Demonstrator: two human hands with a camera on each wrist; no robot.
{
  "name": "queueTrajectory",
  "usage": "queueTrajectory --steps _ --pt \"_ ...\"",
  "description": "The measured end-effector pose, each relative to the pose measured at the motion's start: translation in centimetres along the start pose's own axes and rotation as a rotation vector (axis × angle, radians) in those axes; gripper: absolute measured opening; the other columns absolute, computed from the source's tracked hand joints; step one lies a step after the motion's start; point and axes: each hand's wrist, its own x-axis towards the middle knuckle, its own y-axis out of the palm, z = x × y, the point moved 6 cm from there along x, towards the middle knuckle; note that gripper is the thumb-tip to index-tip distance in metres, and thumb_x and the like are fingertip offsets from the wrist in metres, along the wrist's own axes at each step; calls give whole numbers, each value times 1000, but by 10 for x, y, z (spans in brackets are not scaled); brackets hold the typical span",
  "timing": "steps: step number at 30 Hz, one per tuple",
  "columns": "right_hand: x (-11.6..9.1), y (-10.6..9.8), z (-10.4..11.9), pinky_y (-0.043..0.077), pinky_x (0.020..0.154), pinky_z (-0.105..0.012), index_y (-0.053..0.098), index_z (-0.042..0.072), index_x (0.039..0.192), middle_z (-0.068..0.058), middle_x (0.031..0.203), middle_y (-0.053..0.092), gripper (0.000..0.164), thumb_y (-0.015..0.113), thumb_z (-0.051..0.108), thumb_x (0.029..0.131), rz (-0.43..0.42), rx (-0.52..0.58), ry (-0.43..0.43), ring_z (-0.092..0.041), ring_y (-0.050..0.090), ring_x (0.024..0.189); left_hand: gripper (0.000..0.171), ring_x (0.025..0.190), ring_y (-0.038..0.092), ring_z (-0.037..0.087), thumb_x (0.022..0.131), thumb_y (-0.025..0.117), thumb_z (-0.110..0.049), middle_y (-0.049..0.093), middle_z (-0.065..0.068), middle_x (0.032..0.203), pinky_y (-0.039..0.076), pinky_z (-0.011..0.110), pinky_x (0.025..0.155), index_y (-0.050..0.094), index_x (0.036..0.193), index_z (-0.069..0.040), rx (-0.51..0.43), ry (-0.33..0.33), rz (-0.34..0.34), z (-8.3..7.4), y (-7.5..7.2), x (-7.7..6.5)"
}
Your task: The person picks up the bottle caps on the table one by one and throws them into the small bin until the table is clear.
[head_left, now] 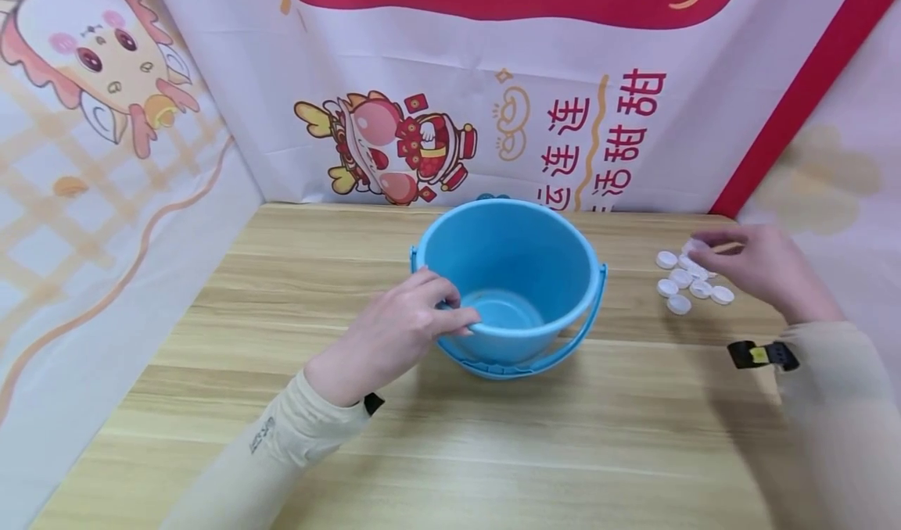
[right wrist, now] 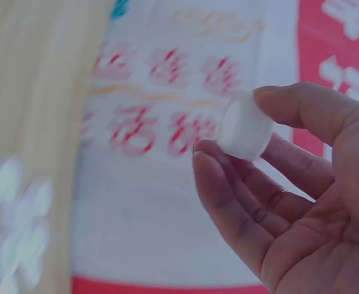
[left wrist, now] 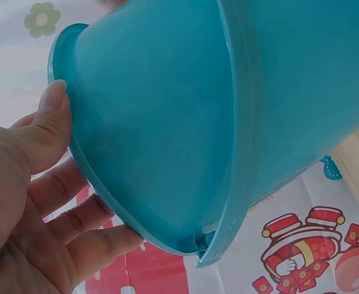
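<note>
A blue plastic bucket (head_left: 517, 252) stands upright on the table, and its inside looks bare in the head view. My left hand (head_left: 394, 323) grips the near left rim, thumb on one side and fingers on the other. The left wrist view shows this hand (left wrist: 51, 202) at the rim close up, beside the bucket's outer wall (left wrist: 155, 122). Over at the right, my right hand (head_left: 767, 268) is above a pile of white round bottle caps (head_left: 680, 278). In the right wrist view, its thumb and fingers pinch one white bottle cap (right wrist: 245, 128), raised off the table.
The bucket's blue handle (head_left: 556, 358) hangs down over its front side. A wood-grain table (head_left: 493, 444) lies under everything. Printed cloth (head_left: 514, 61) with cartoon figures and red writing rises along the table's back edge, and more cloth (head_left: 105, 194) borders the left side.
</note>
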Motion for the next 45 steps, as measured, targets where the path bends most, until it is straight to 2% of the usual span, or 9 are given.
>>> queueTrajectory --steps 7,11,18,25,29,36,45 --pt "2 -12 69 52 62 -22 64 15 134 -16 113 67 65 70 57 85 -63 85 -11 -28 61 95 26 87 57 21 80 82 -17 65 7 93 58 31 74 77 105 -21 -2 -5 2 0 0 1" --pt "6 -17 109 52 62 -20 64 18 134 -13 114 67 64 72 56 84 -73 126 -58 -26 60 96 25 87 57 21 80 82 -17 65 6 93 57 30 73 76 104 -21 -2 -5 -1 1 0 0" --pt "13 -22 177 53 66 -17 69 20 128 -6 103 70 53 77 48 83 -48 175 -206 -21 64 86 30 88 58 22 78 84 -17 66 7 95 58 32 74 77 107 -21 -2 -16 9 2 -1 0" --pt "22 -23 230 52 63 -20 70 19 126 -5 100 70 49 77 44 85 -16 88 -356 -20 61 83 30 88 58 22 79 84 -17 67 7 95 58 32 73 77 108 -21 -2 -21 13 3 -2 0" --pt "27 -17 253 55 64 -26 70 19 126 -5 101 71 48 78 43 85 17 51 -396 -21 63 81 30 88 57 22 79 83 -17 66 8 95 58 31 72 77 108 -21 3 -22 14 3 -2 0" --pt "34 2 282 58 68 -33 69 16 126 -4 103 72 46 78 37 86 94 47 -459 -17 67 79 31 88 56 21 79 83 -18 66 7 96 57 30 71 76 109 -21 -3 -23 20 2 -2 0" --pt "42 20 294 59 73 -35 70 14 125 -4 107 71 45 79 34 85 145 25 -492 -16 67 83 30 88 57 20 80 83 -16 67 6 97 57 30 73 77 109 -22 -12 -35 34 2 0 1"
